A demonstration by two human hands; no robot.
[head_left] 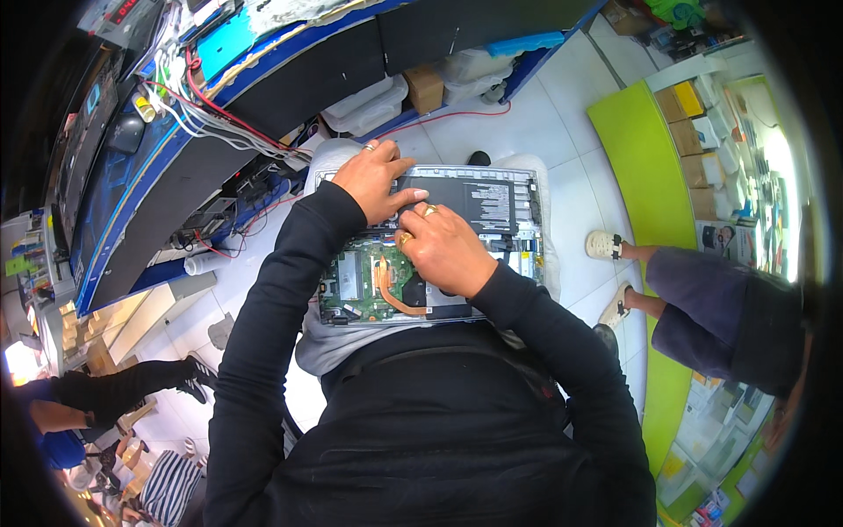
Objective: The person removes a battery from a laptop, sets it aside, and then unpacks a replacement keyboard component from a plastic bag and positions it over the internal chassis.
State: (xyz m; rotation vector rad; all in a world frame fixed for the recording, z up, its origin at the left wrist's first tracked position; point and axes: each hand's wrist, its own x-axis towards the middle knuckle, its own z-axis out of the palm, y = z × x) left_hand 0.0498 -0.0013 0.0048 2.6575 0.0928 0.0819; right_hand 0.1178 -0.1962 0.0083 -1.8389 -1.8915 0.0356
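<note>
An opened laptop (pixel 351 285) lies across my lap, showing a green circuit board, a copper heat pipe (pixel 386 285) and a black battery (pixel 474 206). My left hand (pixel 373 180) rests over the battery's upper left part, fingers apart, with thumb and forefinger on it. My right hand (pixel 439 246) is just below, its fingers curled down at the battery's lower left edge, where my left thumb is close by. The right fingertips are hidden, so I cannot make out what they hold, if anything.
A dark cabinet (pixel 334 53) with cables (pixel 184 105) and plastic bins (pixel 364 105) stands ahead. Green-edged shelving (pixel 619 132) lines the right, where a person's legs (pixel 694 299) stand. Another person's legs (pixel 132 386) are at lower left. White tiled floor (pixel 580 193) surrounds me.
</note>
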